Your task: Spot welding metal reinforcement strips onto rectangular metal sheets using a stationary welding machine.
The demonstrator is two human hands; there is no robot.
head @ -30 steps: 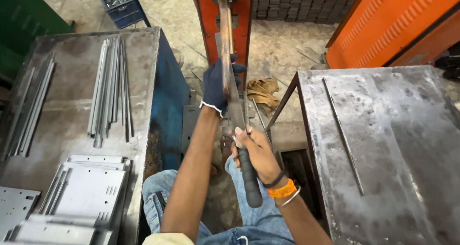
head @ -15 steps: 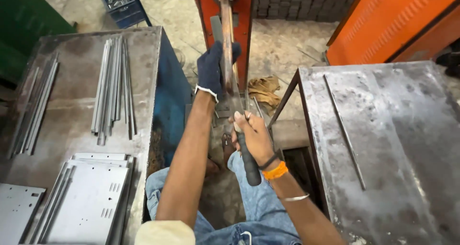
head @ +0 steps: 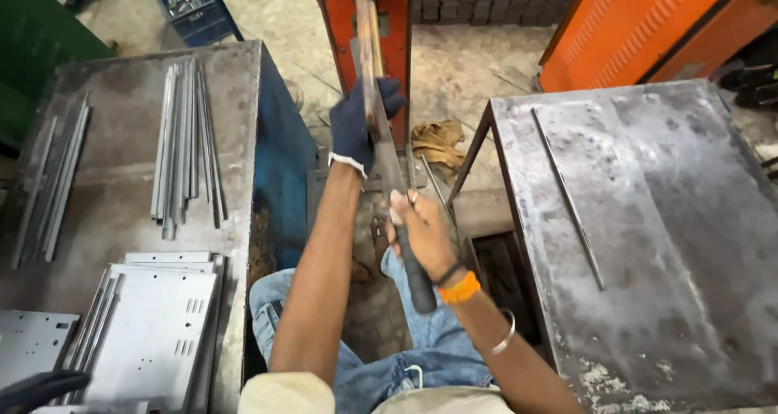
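One long lever runs from the orange machine frame at 12 o'clock down toward the person's lap at 6 o'clock, its axis near vertical in view and leaning slightly right at the black-gripped lower end. Two hands hold it: the gloved left hand is wrapped around the bar higher up, arm stretched forward; the bare right hand is clenched around the black grip, wrist bent, with one orange band. Two metal counters flank it; the left counter at 9 o'clock carries a bundle of thin strips and stacked perforated panels, the right counter one thin rod.
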